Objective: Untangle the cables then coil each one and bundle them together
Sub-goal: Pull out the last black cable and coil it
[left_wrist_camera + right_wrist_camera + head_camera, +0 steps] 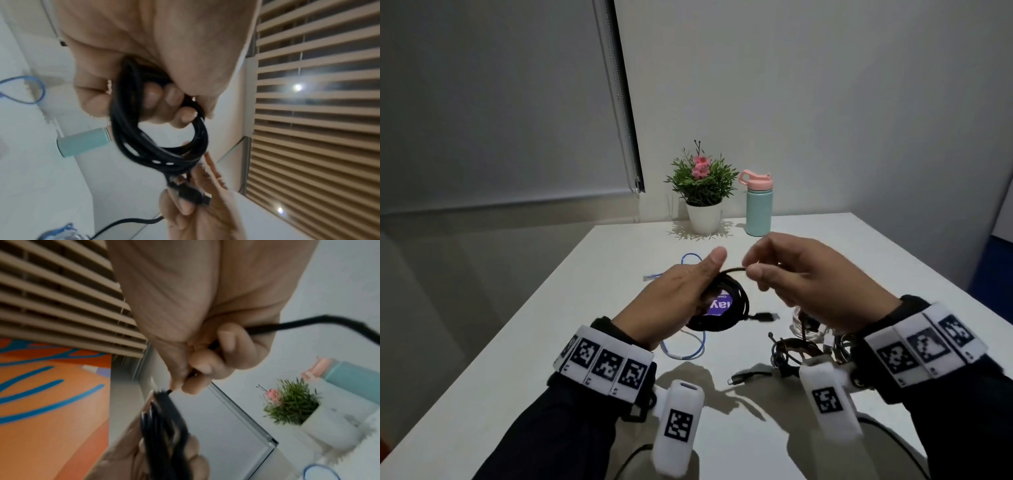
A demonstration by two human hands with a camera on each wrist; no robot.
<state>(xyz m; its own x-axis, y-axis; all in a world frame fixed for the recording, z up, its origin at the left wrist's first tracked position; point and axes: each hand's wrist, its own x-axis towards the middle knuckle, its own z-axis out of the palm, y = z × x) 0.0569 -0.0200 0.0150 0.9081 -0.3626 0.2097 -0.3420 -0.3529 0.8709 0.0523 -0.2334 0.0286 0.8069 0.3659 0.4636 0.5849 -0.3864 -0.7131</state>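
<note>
My left hand grips a coil of black cable above the table, its fingers curled through the loops. A black plug hangs from the coil on the right. My right hand pinches a strand of the same black cable at the top of the coil. A thin blue cable lies loose on the table under and behind my left hand. A tangle of dark and white cables sits under my right wrist.
A potted plant in a white pot and a mint bottle with a pink lid stand at the table's far edge. A purple round label shows through the coil. The white table has its left edge near my left arm.
</note>
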